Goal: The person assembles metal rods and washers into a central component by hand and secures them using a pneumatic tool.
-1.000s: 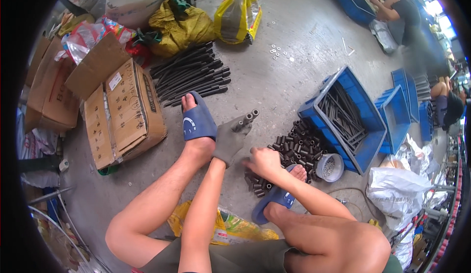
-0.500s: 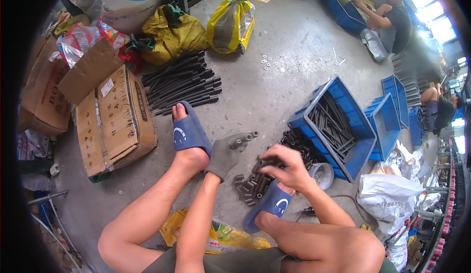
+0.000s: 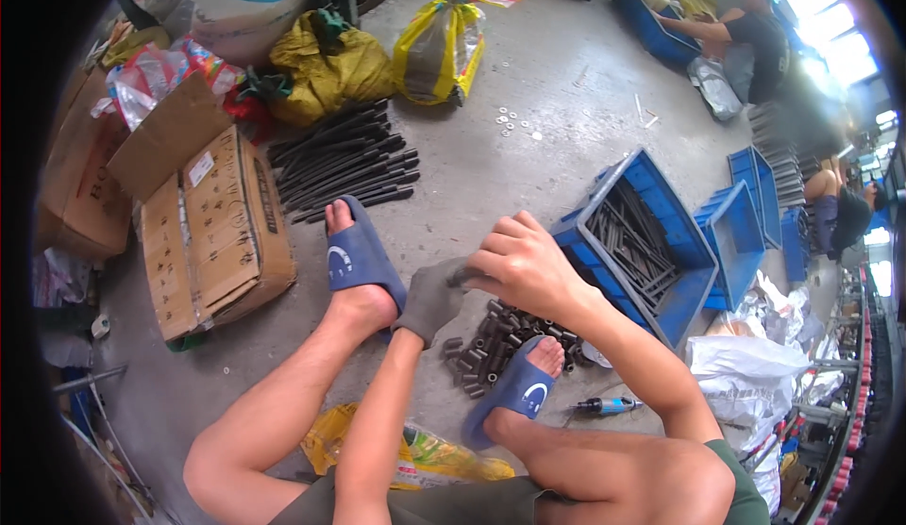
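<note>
My left hand (image 3: 432, 300) wears a grey glove and is held low between my two feet, curled around short dark metal cylinders. My bare right hand (image 3: 525, 266) lies right against it, its fingertips pinched on one dark cylinder (image 3: 460, 280) at the glove's edge. Just below the hands, a pile of the same dark metal cylinders (image 3: 483, 353) lies on the concrete floor next to my right sandal (image 3: 517, 395). My left sandal (image 3: 357, 259) is just left of the glove.
A blue crate (image 3: 573, 238) holding dark rods stands right of my hands, with more blue crates (image 3: 731, 233) behind. Long black rods (image 3: 344, 162) lie ahead, cardboard boxes (image 3: 212, 233) to the left, yellow bags (image 3: 439, 49) beyond. A blue-handled tool (image 3: 604, 404) lies near my right foot. Another person (image 3: 746, 34) sits far right.
My right hand has come up from the pile of cylinders and now meets the gloved left hand. The left hand has stayed in about the same place.
</note>
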A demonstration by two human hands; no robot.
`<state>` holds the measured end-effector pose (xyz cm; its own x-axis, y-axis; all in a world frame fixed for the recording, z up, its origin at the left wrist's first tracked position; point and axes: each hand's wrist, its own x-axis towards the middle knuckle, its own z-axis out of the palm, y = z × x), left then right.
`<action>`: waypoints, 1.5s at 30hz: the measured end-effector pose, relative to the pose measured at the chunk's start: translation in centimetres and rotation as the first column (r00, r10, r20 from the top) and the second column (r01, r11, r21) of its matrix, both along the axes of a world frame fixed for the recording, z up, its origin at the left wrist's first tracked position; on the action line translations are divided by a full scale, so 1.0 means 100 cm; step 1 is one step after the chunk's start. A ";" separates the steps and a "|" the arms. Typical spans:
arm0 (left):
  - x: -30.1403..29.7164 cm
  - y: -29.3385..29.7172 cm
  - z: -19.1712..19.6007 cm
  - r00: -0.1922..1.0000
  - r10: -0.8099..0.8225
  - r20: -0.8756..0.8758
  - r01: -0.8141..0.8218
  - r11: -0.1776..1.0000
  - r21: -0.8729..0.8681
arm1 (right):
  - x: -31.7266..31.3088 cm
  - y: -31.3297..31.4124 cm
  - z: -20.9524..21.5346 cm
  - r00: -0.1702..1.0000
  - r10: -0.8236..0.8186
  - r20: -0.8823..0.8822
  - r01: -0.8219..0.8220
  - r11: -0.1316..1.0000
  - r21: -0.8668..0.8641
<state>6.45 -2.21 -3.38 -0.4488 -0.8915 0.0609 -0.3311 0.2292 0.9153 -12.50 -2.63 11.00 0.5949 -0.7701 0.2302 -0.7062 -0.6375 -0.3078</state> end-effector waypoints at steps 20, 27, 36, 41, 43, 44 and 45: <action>0.017 -0.002 -0.010 0.990 0.133 -0.053 -0.140 0.979 -0.145 | 0.049 0.003 -0.062 0.979 -0.102 0.179 0.133 0.977 -0.167; 0.020 -0.006 0.032 0.946 0.166 0.279 -0.173 0.985 0.003 | 0.052 0.035 -0.044 0.778 -0.236 0.583 0.084 0.958 0.276; -0.007 0.002 0.024 0.943 0.238 -0.231 -0.300 0.910 -0.286 | -0.147 0.196 -0.069 0.252 -0.953 0.168 0.899 0.295 0.324; -0.021 0.003 -0.025 0.716 0.484 -0.503 -0.391 0.875 0.286 | -0.183 0.228 -0.141 0.472 -0.786 -0.400 0.868 0.336 0.366; -0.022 0.002 -0.019 0.752 0.516 -0.409 -0.461 0.856 0.232 | -0.186 0.228 -0.159 0.536 -0.753 -0.382 0.831 0.390 0.397; -0.027 0.005 -0.007 0.744 0.525 -0.414 -0.490 0.849 0.197 | -0.181 0.222 -0.156 0.512 -0.766 -0.389 0.820 0.302 0.486; -0.029 0.005 0.004 0.765 0.493 -0.414 -0.494 0.862 0.113 | -0.176 0.222 -0.146 0.485 -0.772 -0.411 0.801 0.204 0.562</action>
<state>3.56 -1.70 -3.00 0.1222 -0.9826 0.1401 0.0108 0.1425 0.9897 -30.12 19.55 -3.61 -0.4092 -0.7549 -0.5125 -0.7456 0.6004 -0.2889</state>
